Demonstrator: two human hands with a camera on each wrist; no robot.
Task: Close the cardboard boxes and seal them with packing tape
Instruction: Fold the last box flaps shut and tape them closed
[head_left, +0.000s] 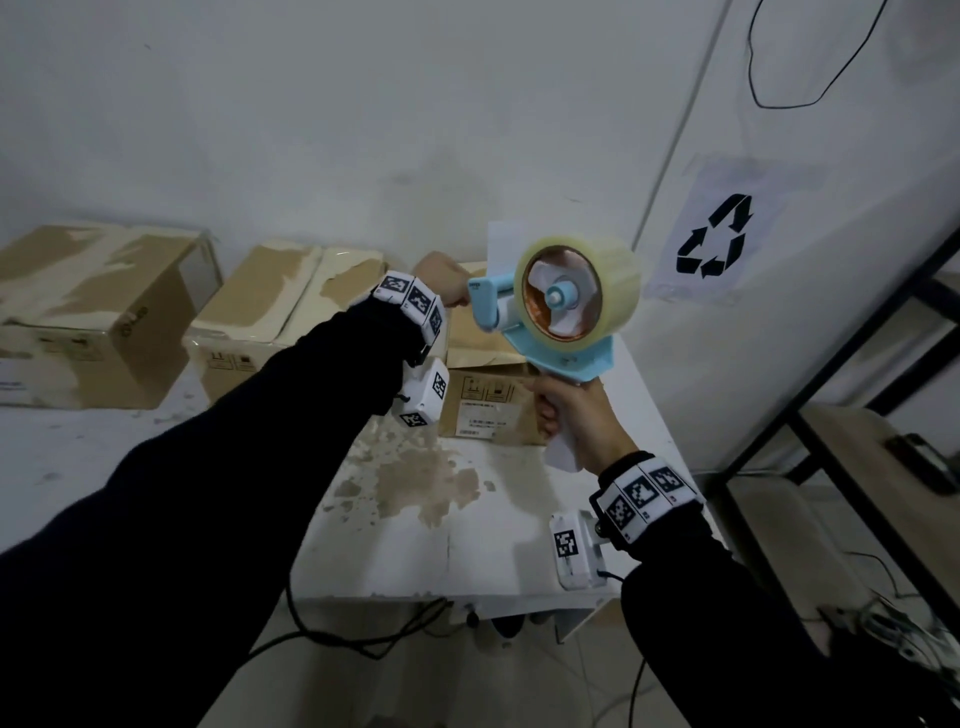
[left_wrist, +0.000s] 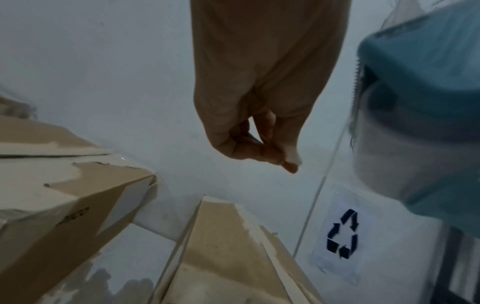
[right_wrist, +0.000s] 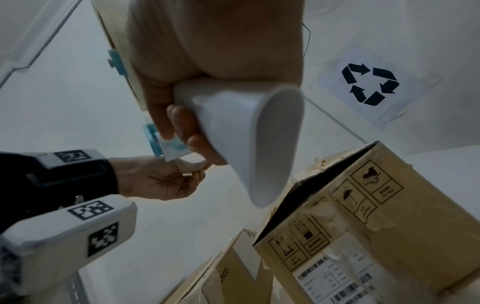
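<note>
My right hand (head_left: 569, 421) grips the white handle (right_wrist: 246, 127) of a blue tape dispenser (head_left: 558, 312), which carries a roll of clear packing tape (head_left: 618, 270) and is raised above the table. My left hand (head_left: 448, 285) is at the dispenser's front, and thumb and fingertips (left_wrist: 287, 161) pinch the loose tape end (right_wrist: 176, 151). Three cardboard boxes stand against the wall: a left box (head_left: 104, 312), a middle box (head_left: 270, 306) and a right box (head_left: 485, 400) under the dispenser. The right box's top flap (right_wrist: 335, 170) gapes slightly.
The boxes rest on a white table (head_left: 467, 545) with a worn brown patch (head_left: 415, 478). A recycling sign (head_left: 711, 236) is taped to the right wall. A black-framed shelf (head_left: 857, 441) stands at the right, and cables hang below the table's front edge.
</note>
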